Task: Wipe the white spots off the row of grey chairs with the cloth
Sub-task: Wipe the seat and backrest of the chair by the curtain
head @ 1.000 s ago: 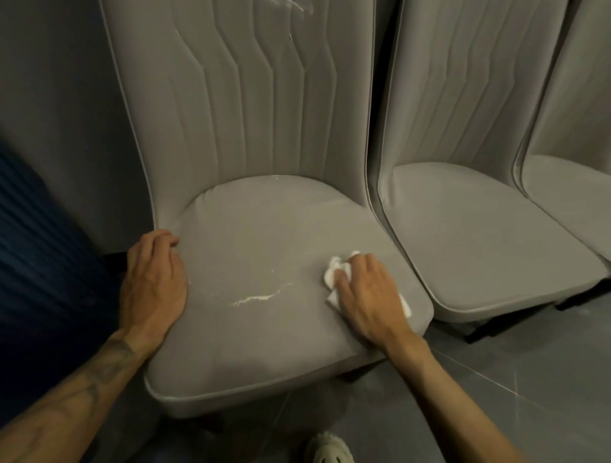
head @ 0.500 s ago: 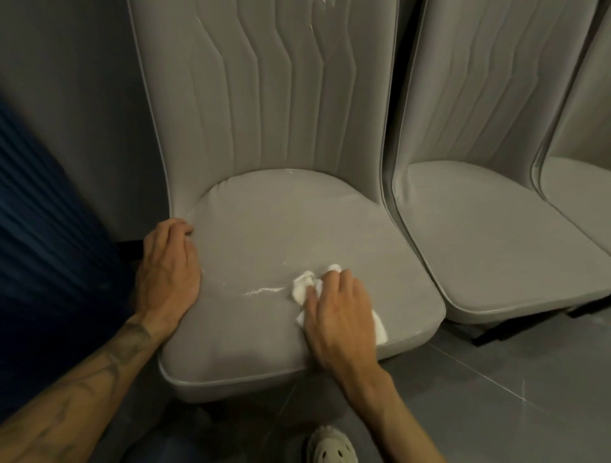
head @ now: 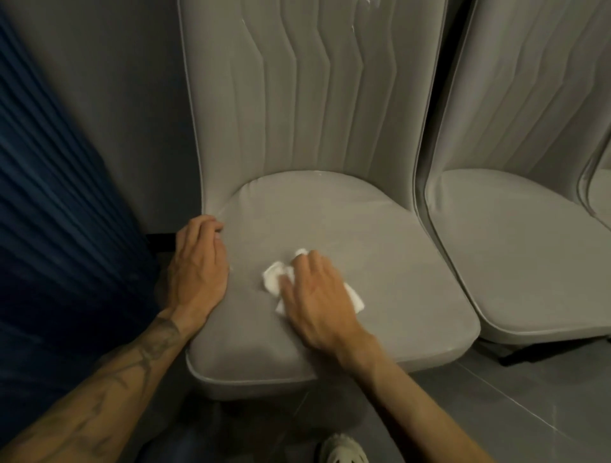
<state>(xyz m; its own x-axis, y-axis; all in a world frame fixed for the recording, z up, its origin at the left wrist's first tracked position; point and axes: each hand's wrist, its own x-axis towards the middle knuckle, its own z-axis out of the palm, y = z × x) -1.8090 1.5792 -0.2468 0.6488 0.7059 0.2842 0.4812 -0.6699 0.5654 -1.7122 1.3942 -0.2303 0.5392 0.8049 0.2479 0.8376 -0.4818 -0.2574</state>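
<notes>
Grey floor tiles [head: 496, 413] are seen beside the right wrist. The grey chair [head: 347, 211] is steadied by the left hand [head: 198, 267], laid flat on its seat edge. The white cloth [head: 274, 281] is pressed down under the flattened right hand [head: 317, 297]. Residue may be smeared by the bunched cloth, and the white marks [head: 367, 4] far above both hands could be missed.

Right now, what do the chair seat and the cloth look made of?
Chair seat: grey upholstery with a low sheen, likely faux leather or microfibre; smooth padded surface, piped edge. Cloth: white, soft, crumpled into folds; thin fabric or paper tissue, cannot tell which.
</notes>
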